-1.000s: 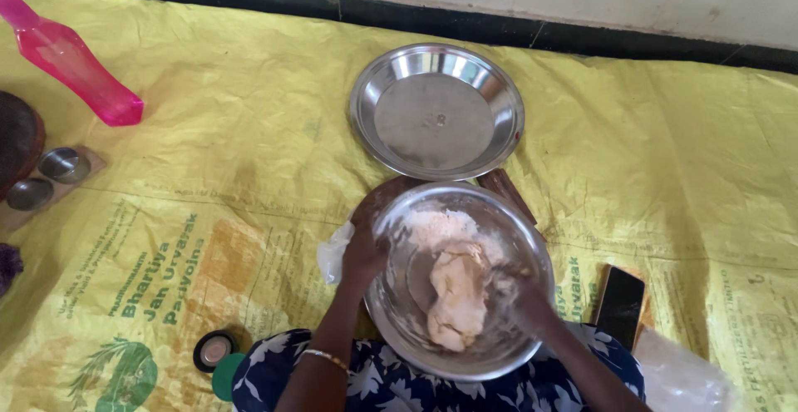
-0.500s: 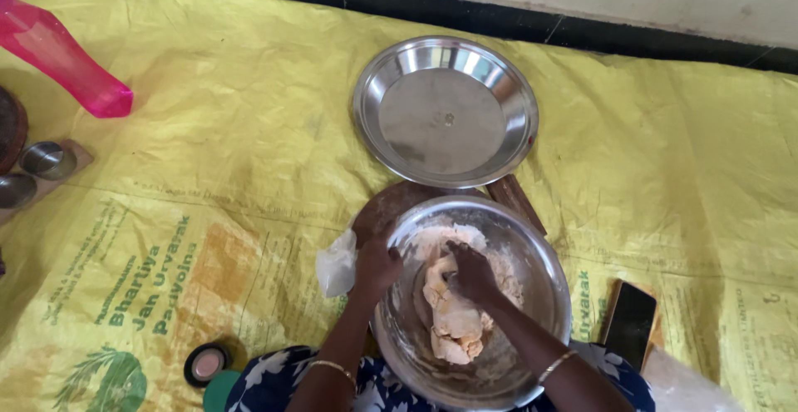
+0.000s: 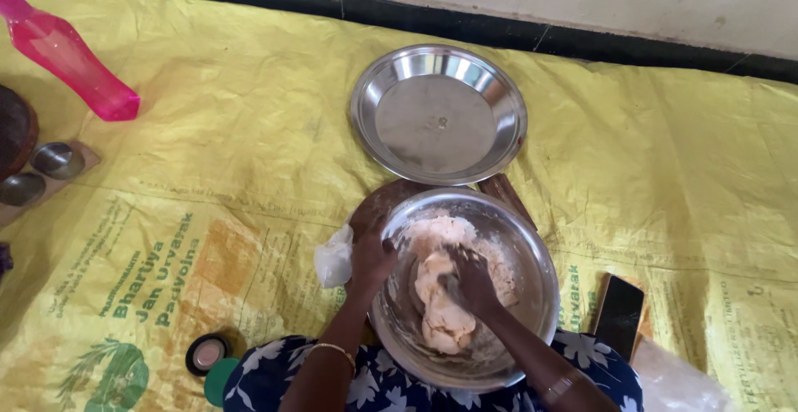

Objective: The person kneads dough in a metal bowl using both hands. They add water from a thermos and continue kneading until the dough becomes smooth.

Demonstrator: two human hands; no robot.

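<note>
The person's right hand (image 3: 470, 277) is pressing down into a pale, lumpy mass of dough (image 3: 443, 308) that is lying inside a round shiny steel mixing bowl (image 3: 532, 296). The fingers are curled into the dough, gripping it, and loose flour is clinging to the far inner wall of the bowl. The left hand (image 3: 371, 258) is clasping the bowl's left rim, fingers folded over the edge and holding it steady.

The bowl is sitting close in front of the person's lap — which is covered in dark blue cloth with white flowers — and is partly covering a dark brown round wooden board (image 3: 384, 206) that is peeking out behind it. Just left of the left hand, a small crumpled white plastic bag (image 3: 334, 256) is lying on the yellow printed woven plastic mat (image 3: 208, 179).

Beyond the bowl, nearly touching the board, a wide empty steel plate with a raised rim (image 3: 438, 113) is resting on the mat. To the right of the bowl a flat black rectangular phone (image 3: 619, 315) is lying. Far off at the upper left a translucent pink plastic bottle (image 3: 71, 59) is lying on its side, and near the person's left knee a small round compact with a black rim (image 3: 207, 353) is sitting.
</note>
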